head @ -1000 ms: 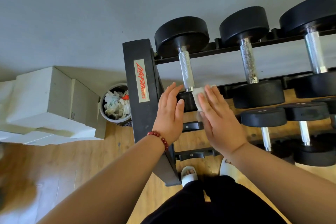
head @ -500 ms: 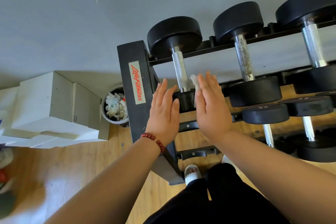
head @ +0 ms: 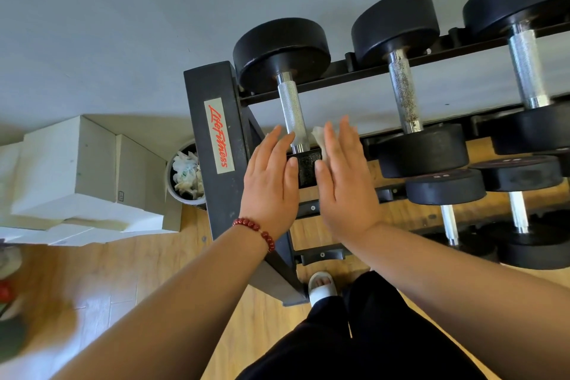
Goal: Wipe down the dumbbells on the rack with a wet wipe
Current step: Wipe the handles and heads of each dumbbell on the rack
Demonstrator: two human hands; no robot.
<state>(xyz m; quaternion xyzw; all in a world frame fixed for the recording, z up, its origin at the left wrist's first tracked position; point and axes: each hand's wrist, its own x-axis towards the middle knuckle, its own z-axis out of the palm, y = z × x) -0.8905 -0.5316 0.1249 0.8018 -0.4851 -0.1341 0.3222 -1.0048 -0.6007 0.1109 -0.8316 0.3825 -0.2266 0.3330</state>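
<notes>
The leftmost dumbbell [head: 291, 114] lies on the top tier of the black rack [head: 216, 145], with black round heads and a knurled steel handle. Its near head sits between my two hands. My left hand [head: 271, 185] lies flat with straight fingers against that head's left side. My right hand [head: 345, 182] presses a white wet wipe [head: 319, 137] flat against the head's right side; only the wipe's top edge shows beyond my fingers. Two more dumbbells [head: 404, 92] [head: 524, 65] lie to the right on the same tier.
Smaller dumbbells [head: 447, 191] lie on the lower tier at right. A round bin [head: 185, 176] full of used wipes stands left of the rack, beside white cardboard boxes [head: 77, 170]. The floor is wood, the wall grey. My slippered foot [head: 322, 287] stands at the rack's base.
Both hands have slid forward along the near head of the leftmost dumbbell, towards the handle, the right hand carrying the wipe with it.
</notes>
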